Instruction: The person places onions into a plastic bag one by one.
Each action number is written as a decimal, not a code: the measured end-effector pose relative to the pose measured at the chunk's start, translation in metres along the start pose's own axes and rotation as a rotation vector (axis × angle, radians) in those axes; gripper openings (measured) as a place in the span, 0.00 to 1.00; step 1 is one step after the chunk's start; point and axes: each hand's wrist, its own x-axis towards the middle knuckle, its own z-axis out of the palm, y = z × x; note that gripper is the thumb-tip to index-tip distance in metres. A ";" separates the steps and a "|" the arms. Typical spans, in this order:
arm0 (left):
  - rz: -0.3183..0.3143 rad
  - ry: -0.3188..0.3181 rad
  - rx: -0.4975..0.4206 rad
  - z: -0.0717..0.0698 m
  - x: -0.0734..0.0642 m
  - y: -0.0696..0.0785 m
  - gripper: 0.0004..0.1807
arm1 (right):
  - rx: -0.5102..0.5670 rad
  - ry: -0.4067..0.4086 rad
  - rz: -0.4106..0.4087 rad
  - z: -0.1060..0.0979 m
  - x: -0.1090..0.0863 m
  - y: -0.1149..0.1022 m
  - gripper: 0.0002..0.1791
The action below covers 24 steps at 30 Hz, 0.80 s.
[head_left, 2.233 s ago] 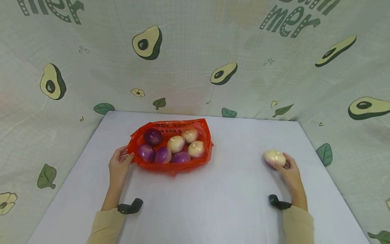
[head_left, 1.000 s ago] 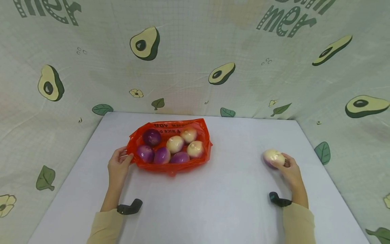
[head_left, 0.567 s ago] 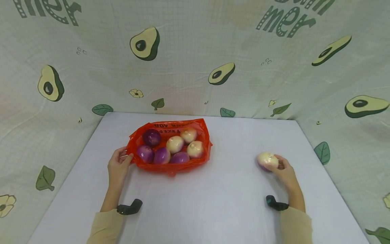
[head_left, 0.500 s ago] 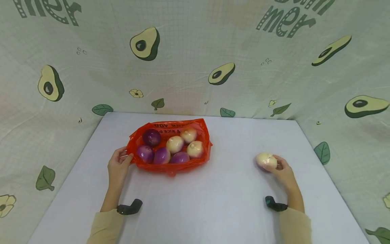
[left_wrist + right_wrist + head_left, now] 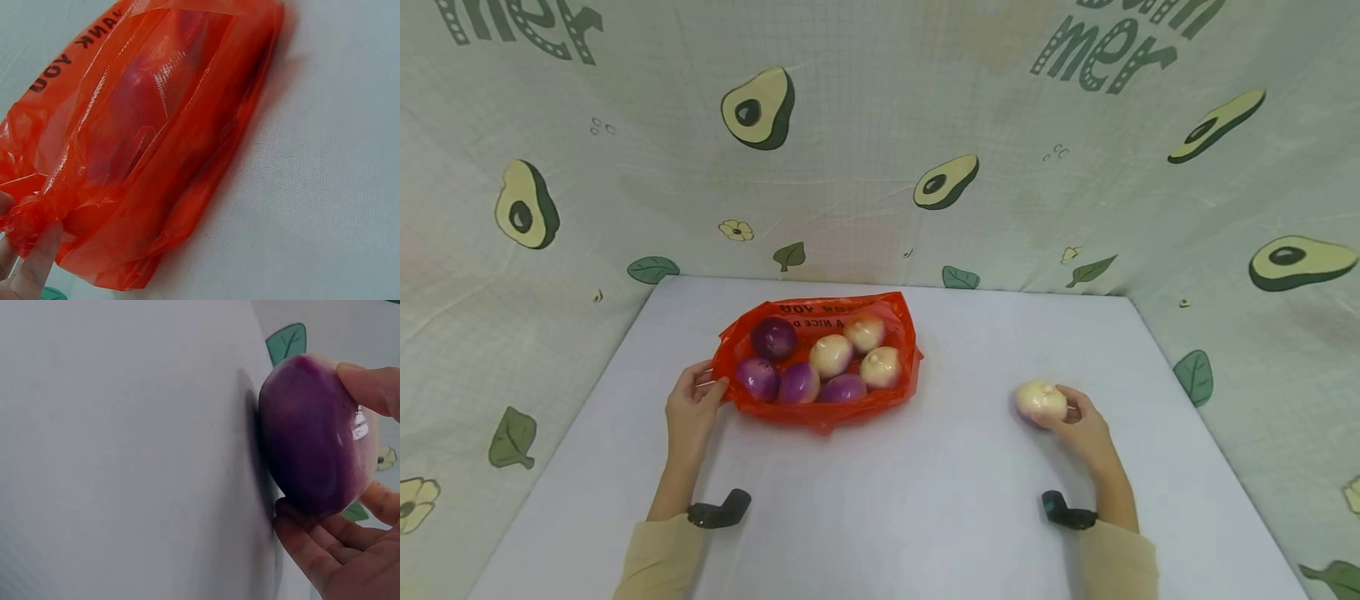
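Observation:
In the head view my left hand [image 5: 692,404] pinches the left edge of a red plastic bag [image 5: 820,412]. The bag lies spread on the table, mouth up, with several glossy purple and cream onions [image 5: 831,357] inside. The left wrist view shows finger and thumb on a gathered bit of the bag [image 5: 156,194]. My right hand [image 5: 1086,429] holds one more onion [image 5: 1041,402], cream side up, to the right of the bag. Up close, its purple underside [image 5: 309,437] sits between thumb and fingers, very near the table; I cannot tell whether they touch.
A white table [image 5: 880,517] lies under both hands. Behind it and at its sides hangs a pale cloth [image 5: 850,108] printed with avocados and leaves. A black wrist camera [image 5: 722,510] is strapped to the left wrist, another black camera [image 5: 1067,510] to the right.
My right hand has moved left and slightly nearer to me with the onion in its grip. The left hand and the bag have stayed in place.

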 end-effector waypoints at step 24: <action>-0.006 0.011 -0.011 0.000 0.004 -0.004 0.20 | 0.123 -0.069 -0.277 0.048 -0.025 -0.079 0.36</action>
